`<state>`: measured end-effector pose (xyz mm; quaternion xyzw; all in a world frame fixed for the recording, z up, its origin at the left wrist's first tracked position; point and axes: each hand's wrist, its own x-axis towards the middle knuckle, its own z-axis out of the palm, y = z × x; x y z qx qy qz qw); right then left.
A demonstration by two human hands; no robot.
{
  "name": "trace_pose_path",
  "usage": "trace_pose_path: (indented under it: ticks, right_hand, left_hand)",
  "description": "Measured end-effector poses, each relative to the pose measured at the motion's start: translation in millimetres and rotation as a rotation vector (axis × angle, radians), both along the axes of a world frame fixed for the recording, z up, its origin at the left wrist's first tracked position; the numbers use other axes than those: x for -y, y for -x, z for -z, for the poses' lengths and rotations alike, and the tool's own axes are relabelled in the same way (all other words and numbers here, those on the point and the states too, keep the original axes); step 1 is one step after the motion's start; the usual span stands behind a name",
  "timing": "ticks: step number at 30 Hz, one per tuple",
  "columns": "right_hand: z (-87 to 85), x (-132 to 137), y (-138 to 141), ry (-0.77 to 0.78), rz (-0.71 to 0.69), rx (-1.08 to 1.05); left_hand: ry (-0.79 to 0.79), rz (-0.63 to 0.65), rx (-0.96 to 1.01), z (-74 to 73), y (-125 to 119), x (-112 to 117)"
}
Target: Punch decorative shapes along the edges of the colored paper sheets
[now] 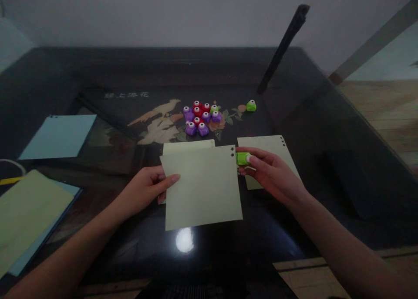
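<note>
My left hand [153, 185] pinches the left edge of a pale yellow-green sheet of paper [202, 190], thumb on top, holding it above the dark table. Two small star-shaped holes show near the sheet's upper right corner. At its right edge, my right hand [271, 172] grips a small green craft punch [242, 158], the thumb against its white button. Whether the paper sits inside the punch's slot I cannot tell exactly. Behind the held sheet lies another pale sheet [186, 147], mostly covered. Under my right hand rests a third sheet [281, 155] with dark punched holes along its upper right edge.
Several purple, red and green punches [199, 118] cluster mid-table, and one green punch [251, 106] stands apart to the right. A blue sheet [62, 135] and a paper stack [29, 220] lie at left. A dark upright bar [284, 48] rises at the back right.
</note>
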<state>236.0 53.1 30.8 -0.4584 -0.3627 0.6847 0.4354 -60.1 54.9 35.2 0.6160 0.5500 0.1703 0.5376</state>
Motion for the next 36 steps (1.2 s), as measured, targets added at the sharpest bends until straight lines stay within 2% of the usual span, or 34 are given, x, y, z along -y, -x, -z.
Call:
trace_pose_path:
  ticks: [14, 27, 36]
  right_hand:
    - [-2.1, 1.9, 7.1, -0.004, 0.016, 0.061]
    - [11.7, 6.1, 11.2, 0.026, -0.017, 0.098]
    - [7.7, 8.5, 13.3, 0.005, -0.042, 0.097]
  left_hand:
    - [0.005, 0.004, 0.001, 1.5, 0.0, -0.5]
    - [-0.020, 0.035, -0.020, -0.8, -4.7, 2.4]
    - [-0.052, 0.056, -0.021, 2.5, -2.8, 3.1]
